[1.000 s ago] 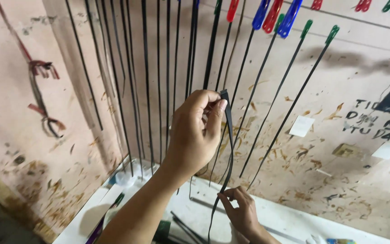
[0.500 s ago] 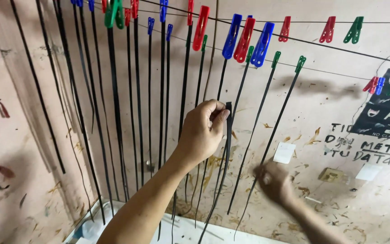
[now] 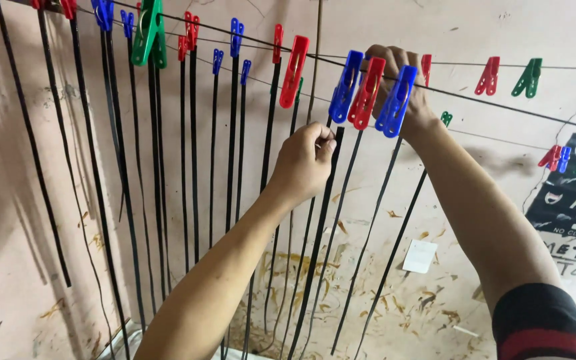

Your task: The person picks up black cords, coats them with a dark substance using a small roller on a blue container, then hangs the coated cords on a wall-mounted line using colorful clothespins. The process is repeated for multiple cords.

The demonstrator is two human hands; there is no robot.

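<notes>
My left hand (image 3: 305,162) pinches the top end of a long black strip (image 3: 317,240) that hangs down toward the floor. My right hand (image 3: 401,83) is raised to the wire line (image 3: 501,105), its fingers closed around the red clothes peg (image 3: 366,93) clipped there. A blue peg (image 3: 345,87) and another blue peg (image 3: 395,101) sit on either side of the red one. The strip's top end is just below these pegs.
Many more black strips (image 3: 191,153) hang from pegs along two wire lines in front of a stained pink wall (image 3: 8,200). Spare red and green pegs (image 3: 509,75) sit further right on the line. A dark poster (image 3: 571,200) is on the wall at right.
My left hand has lifted the strip's end up toward the pegs. My right hand has risen from low down to the line and closed on the red peg. The view has tilted upward.
</notes>
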